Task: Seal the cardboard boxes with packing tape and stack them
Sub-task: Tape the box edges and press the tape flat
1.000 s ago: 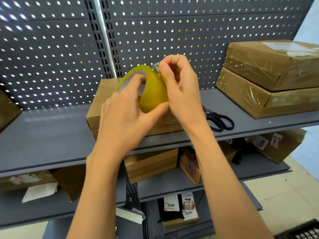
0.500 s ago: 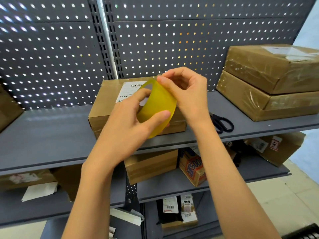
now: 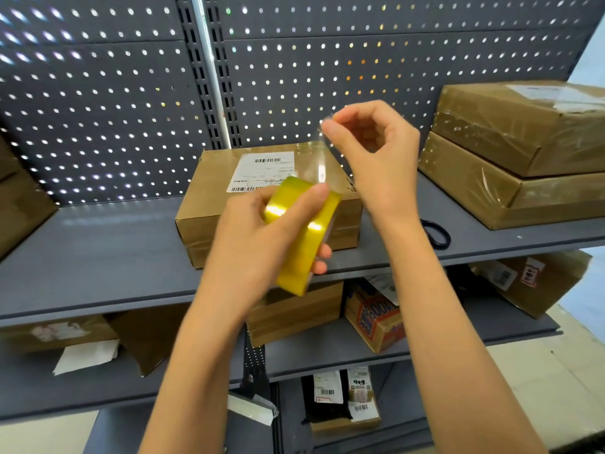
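The left hand (image 3: pixel 258 244) gripped the yellow tape roll (image 3: pixel 302 237); the right hand (image 3: pixel 370 149) pinched its thin, clingy free end (image 3: pixel 316 165), probably best held taut by that edge.

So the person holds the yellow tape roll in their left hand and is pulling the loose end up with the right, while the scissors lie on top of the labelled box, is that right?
Not quite: the head view shows the scissors lying on the shelf, right of the labelled box, not on it. The left hand does hold the tape roll, and the right hand pinches the loose end.
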`<state>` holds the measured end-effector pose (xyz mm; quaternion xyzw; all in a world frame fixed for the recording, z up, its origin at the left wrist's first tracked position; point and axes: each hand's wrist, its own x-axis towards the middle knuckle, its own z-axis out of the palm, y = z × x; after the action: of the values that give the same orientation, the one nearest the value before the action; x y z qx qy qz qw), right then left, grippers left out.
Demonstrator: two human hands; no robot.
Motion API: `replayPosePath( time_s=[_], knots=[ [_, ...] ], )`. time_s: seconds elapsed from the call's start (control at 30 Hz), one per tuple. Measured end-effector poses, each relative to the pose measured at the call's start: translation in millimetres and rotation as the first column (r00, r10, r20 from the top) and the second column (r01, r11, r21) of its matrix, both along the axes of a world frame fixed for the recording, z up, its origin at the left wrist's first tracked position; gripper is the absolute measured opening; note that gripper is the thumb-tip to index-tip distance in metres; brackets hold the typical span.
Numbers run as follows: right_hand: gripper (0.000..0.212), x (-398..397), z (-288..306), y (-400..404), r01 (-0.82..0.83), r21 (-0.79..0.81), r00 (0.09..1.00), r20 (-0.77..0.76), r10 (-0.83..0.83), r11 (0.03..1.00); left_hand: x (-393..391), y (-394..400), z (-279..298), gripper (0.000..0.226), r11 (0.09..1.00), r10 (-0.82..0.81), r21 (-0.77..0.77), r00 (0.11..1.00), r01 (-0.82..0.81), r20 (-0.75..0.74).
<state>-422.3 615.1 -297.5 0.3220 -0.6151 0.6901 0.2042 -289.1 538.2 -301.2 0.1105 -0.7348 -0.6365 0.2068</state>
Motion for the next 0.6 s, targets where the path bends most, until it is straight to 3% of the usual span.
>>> replayPosePath(
  time_s=[0.13, 0.27, 0.33, 0.43, 0.6],
  knots=[
    [0.004, -9.2, -9.9, 10.3, -0.019, 0.14, 0.999, 0.046, 0.013, 0.99, -9.5, 14.2, -17.1, 0.024, 0.994, -0.036, 0.108, 0.999, 0.033, 0.033],
    [0.007, -17.9, -17.5, 23.6, -0.024, 0.149, 0.996, 0.093, 0.01, 0.989, -11.4, 13.5, -17.2, 0.019, 0.997, -0.004, 0.083, 0.999, 0.001, 0.032],
    [0.01, -20.1, -22.0, 28.1, -0.022, 0.102, 0.991, 0.136, 0.008, 0.995, -12.5, 7.1, -11.0, 0.023, 0.987, 0.104, -0.125, 0.994, -0.102, 0.015],
    [0.007, -24.9, -27.4, 30.9, 0.039, 0.038, 0.984, 0.171, -0.045, 0.999, -21.2, -3.6, 4.3, 0.044, 0.84, 0.239, -0.495, 0.971, -0.222, -0.03],
    [0.006, -40.6, -29.0, 27.9, 0.181, -0.028, 0.956, 0.239, -0.169, 0.983, -54.9, -11.7, 36.3, 0.054, 0.597, 0.281, -0.784, 0.96, -0.171, 0.004]
  ],
)
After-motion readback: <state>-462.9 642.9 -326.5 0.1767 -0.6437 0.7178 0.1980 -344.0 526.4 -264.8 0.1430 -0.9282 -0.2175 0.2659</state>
